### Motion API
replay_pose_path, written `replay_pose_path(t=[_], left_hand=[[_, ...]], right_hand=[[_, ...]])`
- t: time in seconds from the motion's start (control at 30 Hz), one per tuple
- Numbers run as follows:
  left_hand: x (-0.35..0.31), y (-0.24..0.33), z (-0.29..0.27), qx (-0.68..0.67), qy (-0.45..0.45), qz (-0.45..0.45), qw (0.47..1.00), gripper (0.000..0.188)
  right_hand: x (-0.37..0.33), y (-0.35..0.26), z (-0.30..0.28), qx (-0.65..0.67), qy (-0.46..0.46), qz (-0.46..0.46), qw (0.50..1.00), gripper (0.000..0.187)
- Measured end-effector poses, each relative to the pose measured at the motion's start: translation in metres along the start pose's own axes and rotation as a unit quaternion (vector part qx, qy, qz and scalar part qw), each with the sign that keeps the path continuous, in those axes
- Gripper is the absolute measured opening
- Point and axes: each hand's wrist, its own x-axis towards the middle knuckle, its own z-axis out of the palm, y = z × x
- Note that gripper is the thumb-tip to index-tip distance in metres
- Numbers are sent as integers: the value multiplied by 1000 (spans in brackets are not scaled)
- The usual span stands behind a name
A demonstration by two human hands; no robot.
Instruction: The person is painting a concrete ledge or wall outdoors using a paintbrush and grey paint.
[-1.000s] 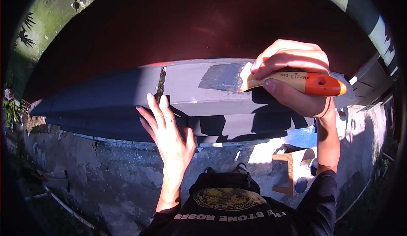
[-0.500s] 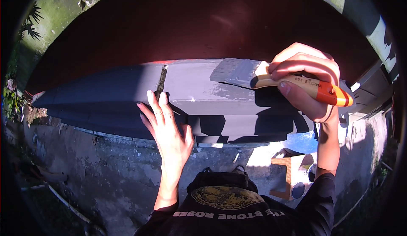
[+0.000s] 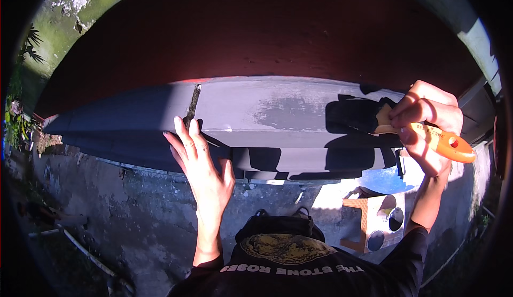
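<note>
My right hand (image 3: 430,123) grips a wide paintbrush (image 3: 446,142) by its pale wooden handle with an orange end. The bristles lie in dark shadow over the grey band (image 3: 240,102) of a long curved, boat-like hull; whether they touch it I cannot tell. Left of the brush, a patch of uneven, streaky grey (image 3: 291,110) shows on the band. My left hand (image 3: 206,177) is open, fingers stretched toward the band. Its fingertips are at the lower end of a narrow dark strip (image 3: 193,103) that crosses the band; contact is unclear.
Above the grey band spreads a broad dark red surface (image 3: 256,24). Below right, a brown stool-like stand (image 3: 355,219) carries round containers, beside something blue (image 3: 382,179). Worn concrete (image 3: 149,211) lies below the hull. Pipes (image 3: 93,257) run at lower left, plants (image 3: 16,115) at far left.
My right hand and the brush have moved right and down, and the bristles have gone from sunlight into shadow. The streaky patch is uncovered. The view has shifted slightly; my left hand keeps its place by the strip.
</note>
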Motion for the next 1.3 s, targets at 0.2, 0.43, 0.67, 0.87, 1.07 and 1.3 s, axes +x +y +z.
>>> replay_pose_path(t=[0.2, 0.43, 0.67, 0.87, 1.07, 1.3], left_hand=[[-1, -2, -2, 18, 13, -10, 1000, 108], [-2, 0, -7, 19, 8, -11, 1000, 106], [0, 3, -3, 21, 10, -12, 1000, 105], [-4, 1, -5, 43, 18, -19, 999, 105], [-1, 5, 3, 40, 29, -17, 999, 106], [-2, 5, 2, 56, 32, -36, 997, 109]], right_hand=[[26, -2, 83, 84, -17, -22, 996, 22], [-15, 6, 36, 42, 9, 6, 999, 13], [4, -4, 61, 51, 82, 11, 995, 19], [7, 6, 41, 44, -47, -7, 998, 25], [16, 3, 26, 36, 17, -39, 998, 16], [26, 15, 56, 124, -36, -28, 991, 22]])
